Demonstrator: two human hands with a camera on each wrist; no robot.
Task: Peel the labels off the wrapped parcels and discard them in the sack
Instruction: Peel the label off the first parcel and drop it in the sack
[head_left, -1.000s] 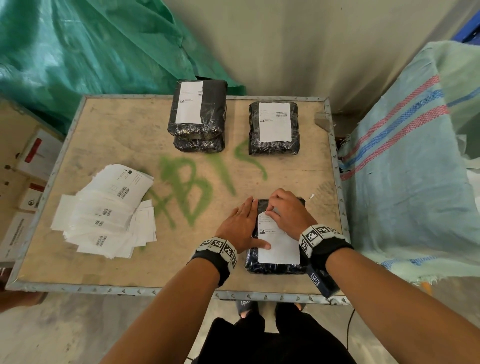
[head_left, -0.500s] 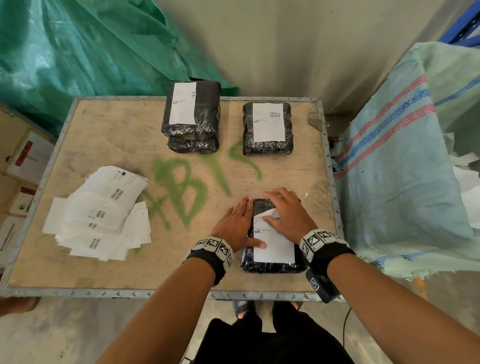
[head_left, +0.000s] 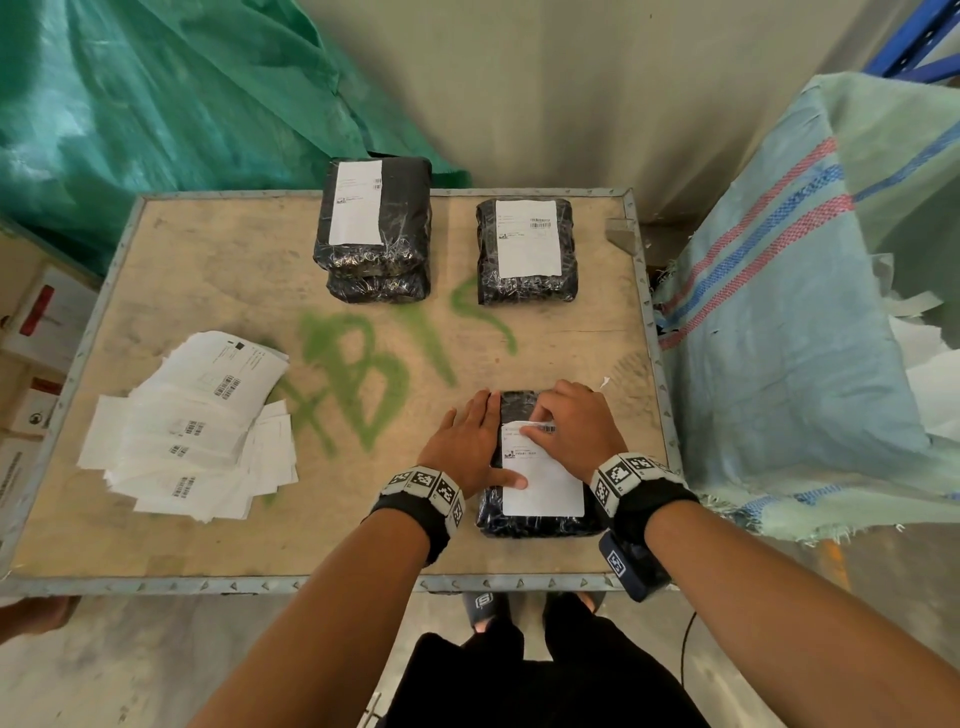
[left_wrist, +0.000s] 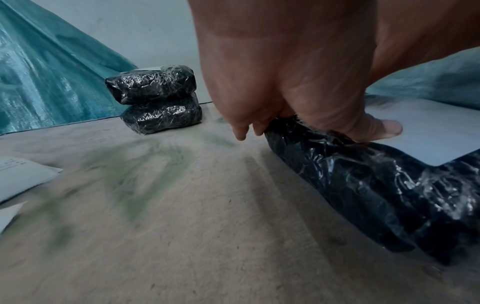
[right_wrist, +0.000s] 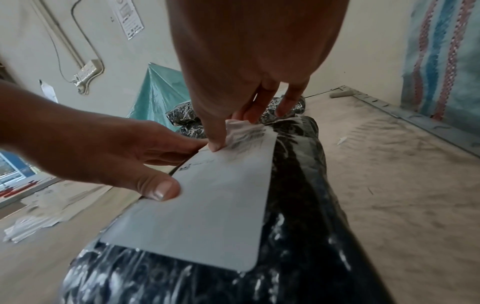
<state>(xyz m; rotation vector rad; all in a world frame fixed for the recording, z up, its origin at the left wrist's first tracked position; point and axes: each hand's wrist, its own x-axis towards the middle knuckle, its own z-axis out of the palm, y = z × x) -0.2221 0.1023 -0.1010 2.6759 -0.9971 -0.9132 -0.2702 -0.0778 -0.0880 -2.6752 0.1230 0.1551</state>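
A black wrapped parcel (head_left: 519, 522) lies near the table's front edge, a white label (head_left: 545, 486) on its top. My right hand (head_left: 569, 428) pinches the label's far edge (right_wrist: 242, 128), which is lifted and curled back toward me. My left hand (head_left: 467, 441) lies flat with straight fingers along the parcel's left side, its thumb (right_wrist: 158, 188) pressing on the label. The parcel (left_wrist: 363, 176) and my left hand (left_wrist: 285, 102) also fill the left wrist view. Two stacked parcels (head_left: 374, 228) and a single parcel (head_left: 527, 252), each labelled, stand at the back. The woven sack (head_left: 810, 332) hangs at the right.
A heap of loose white labels (head_left: 192, 431) covers the table's left part. The wooden table (head_left: 208, 545) has a metal rim and green spray paint. A teal tarp (head_left: 156, 114) hangs behind on the left. Cardboard boxes (head_left: 31, 332) sit beyond the left edge.
My right hand has drawn the label's far edge back toward me, baring more of the black wrap. My left hand has stayed pressed on the parcel.
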